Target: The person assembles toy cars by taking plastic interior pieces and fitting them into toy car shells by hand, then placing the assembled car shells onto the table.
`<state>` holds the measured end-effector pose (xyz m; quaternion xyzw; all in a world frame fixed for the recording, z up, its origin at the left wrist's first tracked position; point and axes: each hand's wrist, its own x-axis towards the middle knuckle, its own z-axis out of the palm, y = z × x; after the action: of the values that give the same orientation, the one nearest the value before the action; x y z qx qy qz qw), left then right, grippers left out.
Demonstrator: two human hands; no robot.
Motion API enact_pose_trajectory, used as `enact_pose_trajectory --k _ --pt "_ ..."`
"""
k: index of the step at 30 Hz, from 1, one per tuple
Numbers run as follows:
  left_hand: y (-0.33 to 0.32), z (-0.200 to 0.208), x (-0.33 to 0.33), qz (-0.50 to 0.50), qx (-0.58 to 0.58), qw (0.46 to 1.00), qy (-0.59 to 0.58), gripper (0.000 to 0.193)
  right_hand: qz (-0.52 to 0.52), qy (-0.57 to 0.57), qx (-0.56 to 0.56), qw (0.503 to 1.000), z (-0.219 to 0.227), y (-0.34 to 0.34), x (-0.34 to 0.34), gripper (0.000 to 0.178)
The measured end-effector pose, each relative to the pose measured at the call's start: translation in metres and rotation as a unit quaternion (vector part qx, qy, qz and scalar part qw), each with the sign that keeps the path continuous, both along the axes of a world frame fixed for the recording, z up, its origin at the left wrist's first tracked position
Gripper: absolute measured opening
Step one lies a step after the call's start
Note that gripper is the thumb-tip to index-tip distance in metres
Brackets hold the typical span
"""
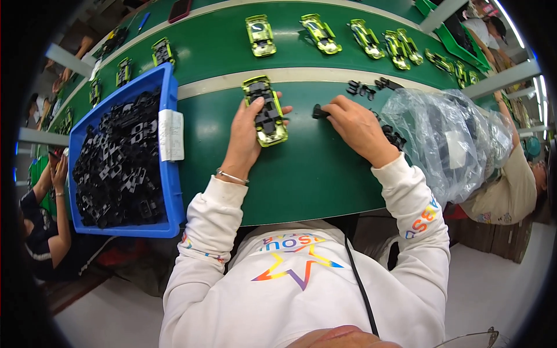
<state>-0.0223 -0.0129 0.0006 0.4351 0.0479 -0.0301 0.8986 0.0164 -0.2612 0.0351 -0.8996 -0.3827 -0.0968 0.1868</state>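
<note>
- Left hand (243, 132): closed around a lime-green toy car body (270, 120), thumb on the black inner parts, fingertips showing past the far edge.
- Car body location: centre of the frame, slightly above the middle, held over the green worktable (290, 185), black parts facing the camera.
- Right hand (357, 124): thumb and forefinger pinched together on a small black plastic part (319, 112), right of the car body and apart from it. The exact shape of the part is too small to tell.
- Supply: a blue bin (173, 203) at left holds a heap of black plastic pieces (125, 156); loose black clips (361, 90) lie upper right of the right hand, near a clear plastic bag (415, 124).
- Upper frame: further lime-green cars (259, 36) stand in a spaced row.
- Handling judgement: the left grip should remain steady and light, thumb clear of thin edges. The pinched part is best turned to show its orientation and checked for damage; forcing it could bend small tabs.
</note>
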Motion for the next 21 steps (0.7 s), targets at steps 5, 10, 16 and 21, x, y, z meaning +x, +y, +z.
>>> enact_pose_trajectory --k 5,10,16,21 --pt "-0.002 0.004 0.0 -0.03 -0.053 0.998 -0.001 0.058 0.025 0.02 0.13 0.991 0.039 0.026 -0.011 0.023" --pt "-0.003 0.007 -0.007 -0.024 -0.054 0.998 -0.004 0.057 0.149 -0.08 0.037 0.985 0.056 0.07 -0.002 0.026" --pt "0.001 0.01 -0.01 -0.01 -0.035 0.999 -0.023 0.042 0.157 -0.098 -0.008 0.983 0.059 0.089 0.012 0.016" --pt "0.005 0.015 -0.007 -0.026 -0.031 0.997 -0.065 0.036 0.137 -0.019 0.095 0.986 0.055 0.091 0.014 0.023"
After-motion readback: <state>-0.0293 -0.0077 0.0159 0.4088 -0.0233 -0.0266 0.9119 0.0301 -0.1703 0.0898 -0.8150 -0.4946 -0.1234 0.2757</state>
